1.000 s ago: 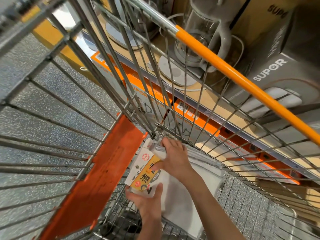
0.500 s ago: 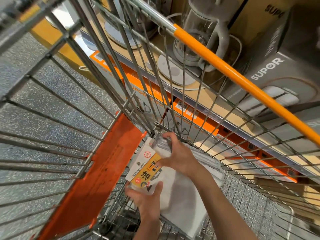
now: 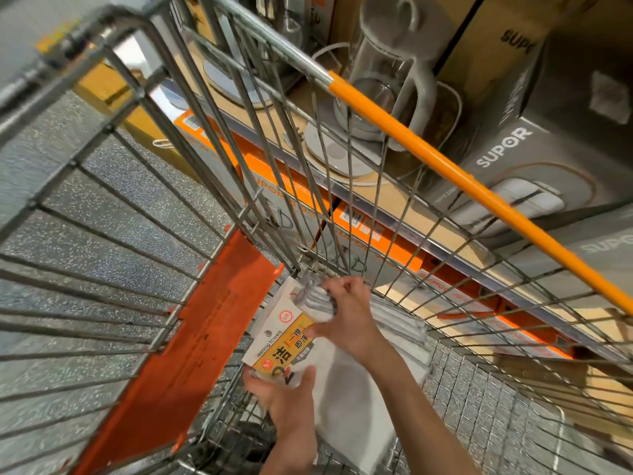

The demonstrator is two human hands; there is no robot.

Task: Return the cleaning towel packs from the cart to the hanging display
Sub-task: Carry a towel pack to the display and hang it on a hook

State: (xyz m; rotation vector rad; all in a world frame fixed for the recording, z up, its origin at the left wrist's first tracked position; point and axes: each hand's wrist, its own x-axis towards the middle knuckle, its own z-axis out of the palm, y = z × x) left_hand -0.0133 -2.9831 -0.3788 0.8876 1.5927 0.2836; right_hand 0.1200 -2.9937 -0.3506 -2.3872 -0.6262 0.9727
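The right hand (image 3: 346, 317) pinches the folded top of a cleaning towel pack (image 3: 291, 341), thumb on its label; the left hand (image 3: 287, 395) grips the pack's lower edge. The pack lies in the corner of the cart (image 3: 239, 214), on more white packs (image 3: 404, 334). This looks like the pickup step; next, lift it clear of the wire sides.

Warm, fairly bright indoor light with soft shadows; wide-angle bending and motion blur smear the frame's edges.
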